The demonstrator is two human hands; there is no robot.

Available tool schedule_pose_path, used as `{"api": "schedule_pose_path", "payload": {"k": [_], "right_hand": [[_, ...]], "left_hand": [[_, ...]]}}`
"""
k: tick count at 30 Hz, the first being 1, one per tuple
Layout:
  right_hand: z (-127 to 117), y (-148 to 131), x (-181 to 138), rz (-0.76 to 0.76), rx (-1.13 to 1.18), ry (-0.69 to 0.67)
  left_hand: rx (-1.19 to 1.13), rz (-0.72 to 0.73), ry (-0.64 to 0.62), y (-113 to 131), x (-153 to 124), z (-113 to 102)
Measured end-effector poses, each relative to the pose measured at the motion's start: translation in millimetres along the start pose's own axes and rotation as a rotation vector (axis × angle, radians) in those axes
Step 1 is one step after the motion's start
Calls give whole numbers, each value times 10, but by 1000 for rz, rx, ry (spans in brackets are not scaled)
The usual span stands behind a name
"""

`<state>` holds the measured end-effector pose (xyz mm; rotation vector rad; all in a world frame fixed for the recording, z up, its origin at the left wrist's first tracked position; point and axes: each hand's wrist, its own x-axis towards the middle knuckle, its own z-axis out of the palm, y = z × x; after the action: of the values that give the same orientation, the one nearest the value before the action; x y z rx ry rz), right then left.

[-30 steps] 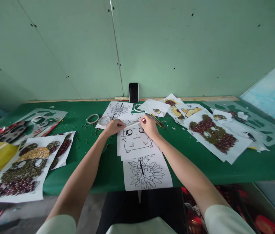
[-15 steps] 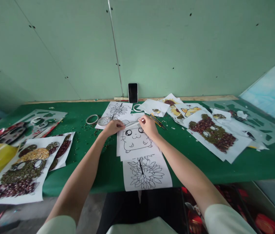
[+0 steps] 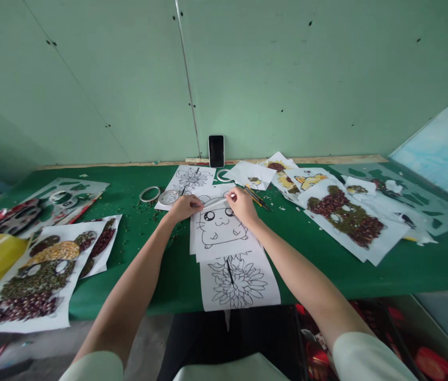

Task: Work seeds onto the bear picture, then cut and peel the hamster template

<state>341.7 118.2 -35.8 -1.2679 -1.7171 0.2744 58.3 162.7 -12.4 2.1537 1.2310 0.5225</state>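
Head view showed the left hand (image 3: 184, 208) and right hand (image 3: 243, 205) pinching a pale strip (image 3: 216, 203), not yet released, at ten and one o'clock on the hamster drawing (image 3: 222, 226), which looked fully outlined but unfilled, unlike the seed-covered picture (image 3: 35, 280) at eight o'clock.

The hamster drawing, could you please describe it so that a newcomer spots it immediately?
On the green table, find the left hand and right hand. Between and just below them lies the hamster drawing, its big round eyes unlike the neighbouring flower drawing's petals.
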Motion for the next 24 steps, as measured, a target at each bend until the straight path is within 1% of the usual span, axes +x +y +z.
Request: {"api": "schedule_pose_path", "payload": {"k": [5, 11, 24], "right_hand": [[-2, -1, 1, -5, 1, 1], [-11, -13, 0, -25, -6, 14], [-34, -42, 5, 7, -25, -11]], "left_hand": [[7, -6, 2, 10, 2, 2], [-12, 24, 20, -11, 14, -3], [11, 7, 21, -36, 22, -14]]}}
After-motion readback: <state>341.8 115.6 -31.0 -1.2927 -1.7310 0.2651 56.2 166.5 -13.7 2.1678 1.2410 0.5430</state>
